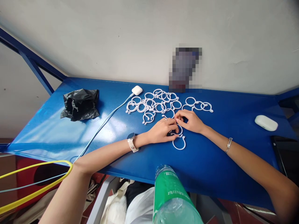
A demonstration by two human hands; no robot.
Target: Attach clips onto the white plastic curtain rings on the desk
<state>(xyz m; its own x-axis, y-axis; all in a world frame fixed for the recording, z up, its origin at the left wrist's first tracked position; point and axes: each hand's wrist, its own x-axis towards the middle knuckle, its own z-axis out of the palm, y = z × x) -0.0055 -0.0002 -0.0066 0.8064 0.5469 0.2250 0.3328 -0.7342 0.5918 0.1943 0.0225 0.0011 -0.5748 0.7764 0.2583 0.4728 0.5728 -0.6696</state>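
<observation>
Two bare hands are meeting near the middle of the glossy blue table (221,152) as I watch from my remote seat. The left hand (161,130), which wears a dark-faced watch on a pale patterned band (132,141), has its fingers bent over a thin white ring with small end knobs (182,129), and part of that ring shows past the fingertips. I cannot tell whether those fingers grip it or only rest over it. The right hand (190,120), with a silver-coloured bangle (229,144) further up the forearm, has its fingertips drawn together against the left fingers; what may be pinched there is hidden from me.

Just below the left fingertips I see another white ring (179,149), lying flat with its knobs toward the hands. Beyond the hands spreads a loose, overlapping pile of similar white rings (150,105), and a smaller cluster of white rings (202,104) lies to its right.

Further left I make out a white rounded block (137,90) on a light blue cable (102,125), then a crumpled black plastic bag (93,107). A clear bottle with a green label (173,185) stands close to my camera.
</observation>
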